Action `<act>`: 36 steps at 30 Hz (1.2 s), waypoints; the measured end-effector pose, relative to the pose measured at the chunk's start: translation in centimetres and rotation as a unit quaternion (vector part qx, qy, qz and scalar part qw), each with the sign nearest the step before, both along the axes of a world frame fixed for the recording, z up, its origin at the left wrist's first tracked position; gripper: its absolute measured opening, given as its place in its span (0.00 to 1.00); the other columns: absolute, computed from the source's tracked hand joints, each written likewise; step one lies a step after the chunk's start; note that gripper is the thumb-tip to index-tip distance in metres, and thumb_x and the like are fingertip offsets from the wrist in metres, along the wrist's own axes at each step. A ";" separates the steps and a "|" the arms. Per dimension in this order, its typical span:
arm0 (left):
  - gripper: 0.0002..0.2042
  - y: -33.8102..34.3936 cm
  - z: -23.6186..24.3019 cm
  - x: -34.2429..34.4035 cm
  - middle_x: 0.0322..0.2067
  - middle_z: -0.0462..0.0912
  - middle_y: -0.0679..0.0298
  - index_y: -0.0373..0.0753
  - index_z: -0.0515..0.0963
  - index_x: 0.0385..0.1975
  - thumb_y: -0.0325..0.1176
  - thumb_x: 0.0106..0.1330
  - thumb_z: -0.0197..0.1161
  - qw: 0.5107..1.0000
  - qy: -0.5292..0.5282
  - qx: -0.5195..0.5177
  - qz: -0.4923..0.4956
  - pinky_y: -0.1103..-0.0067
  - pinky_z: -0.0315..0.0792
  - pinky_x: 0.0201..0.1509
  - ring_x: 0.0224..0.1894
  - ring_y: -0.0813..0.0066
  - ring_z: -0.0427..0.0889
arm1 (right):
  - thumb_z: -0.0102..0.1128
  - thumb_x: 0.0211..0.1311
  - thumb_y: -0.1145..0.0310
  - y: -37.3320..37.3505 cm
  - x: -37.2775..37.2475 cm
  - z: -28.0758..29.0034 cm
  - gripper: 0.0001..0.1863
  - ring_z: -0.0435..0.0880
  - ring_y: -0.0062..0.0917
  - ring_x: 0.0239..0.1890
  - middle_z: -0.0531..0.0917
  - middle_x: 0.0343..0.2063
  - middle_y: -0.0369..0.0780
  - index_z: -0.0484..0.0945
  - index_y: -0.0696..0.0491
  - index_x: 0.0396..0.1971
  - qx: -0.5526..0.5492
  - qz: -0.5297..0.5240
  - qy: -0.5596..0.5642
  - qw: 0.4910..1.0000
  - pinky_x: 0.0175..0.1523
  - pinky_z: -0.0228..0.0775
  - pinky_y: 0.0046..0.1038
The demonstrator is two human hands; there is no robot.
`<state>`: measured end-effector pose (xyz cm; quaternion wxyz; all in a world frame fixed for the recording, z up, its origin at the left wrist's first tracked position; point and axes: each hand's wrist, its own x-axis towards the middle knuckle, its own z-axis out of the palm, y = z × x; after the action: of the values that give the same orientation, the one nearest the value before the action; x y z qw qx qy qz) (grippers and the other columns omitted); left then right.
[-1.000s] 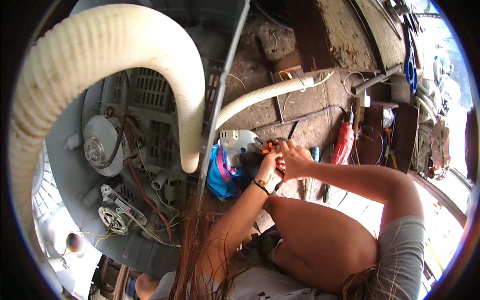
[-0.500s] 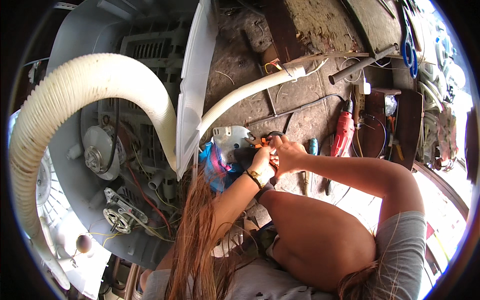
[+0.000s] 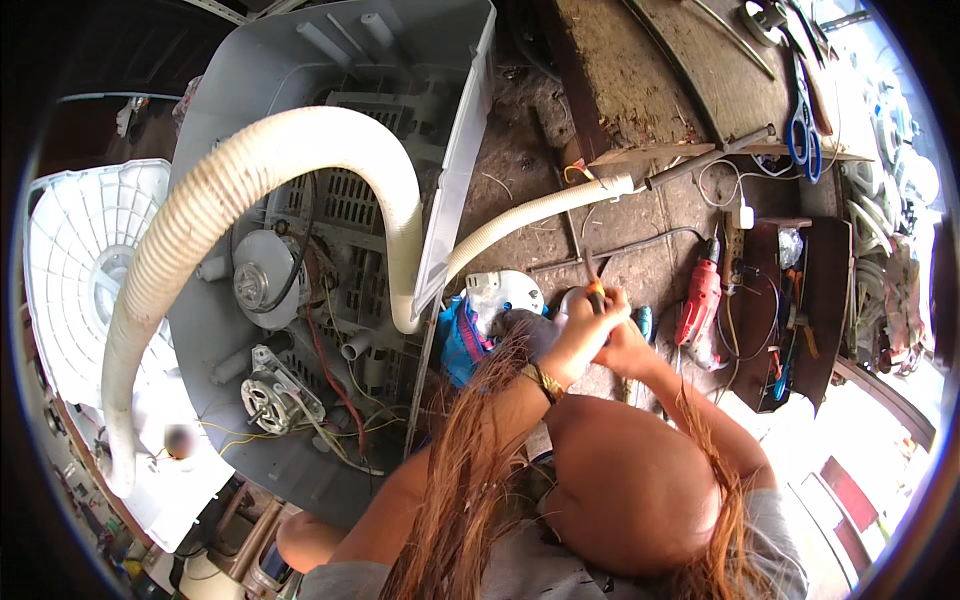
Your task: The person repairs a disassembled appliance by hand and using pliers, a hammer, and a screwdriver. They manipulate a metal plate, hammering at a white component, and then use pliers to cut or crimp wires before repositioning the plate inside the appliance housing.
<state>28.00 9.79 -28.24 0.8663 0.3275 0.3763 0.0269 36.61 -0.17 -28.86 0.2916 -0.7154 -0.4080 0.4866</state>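
Note:
My left hand [image 3: 578, 338], with a gold watch at its wrist, is closed round the handle of an orange-and-black screwdriver [image 3: 597, 294]. The thin shaft points away from me, above the concrete floor. Close against it on the right is my right hand [image 3: 630, 352], its fingers curled in. What those fingers hold is hidden behind the left hand. Just left of both hands lie a pale metal plate [image 3: 505, 291] with holes and a blue-and-pink cloth [image 3: 461, 340]. My bent knee is directly below the hands.
A grey washing machine tub housing [image 3: 455, 190] with a motor [image 3: 275, 400] and pulley stands at left. A ribbed cream hose [image 3: 275, 140] arches over it. Right of my hands lie a red power drill [image 3: 698, 300] and a brown tool box [image 3: 828, 300]. Blue-handled scissors [image 3: 803, 135] are at upper right.
My view has shifted, so the housing appears farther right. Both hands have moved up from beside the metal plate, and the screwdriver's shaft now points away from me.

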 end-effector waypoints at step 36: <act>0.21 -6.4 -9.3 -4.6 0.58 0.70 0.63 0.44 0.64 0.60 0.48 0.75 0.38 0.894 0.047 -0.335 0.292 0.72 0.64 0.63 0.60 0.69 0.69 | 0.56 0.54 0.60 1.4 -3.3 -4.5 0.24 0.59 0.54 0.61 0.59 0.62 0.50 0.71 0.47 0.54 -0.081 0.253 -0.386 0.883 0.56 0.49 0.66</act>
<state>23.44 3.42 -37.58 0.8590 -0.1063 0.4822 0.1354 33.35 1.25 -33.32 -0.0813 -0.7400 -0.6148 0.2605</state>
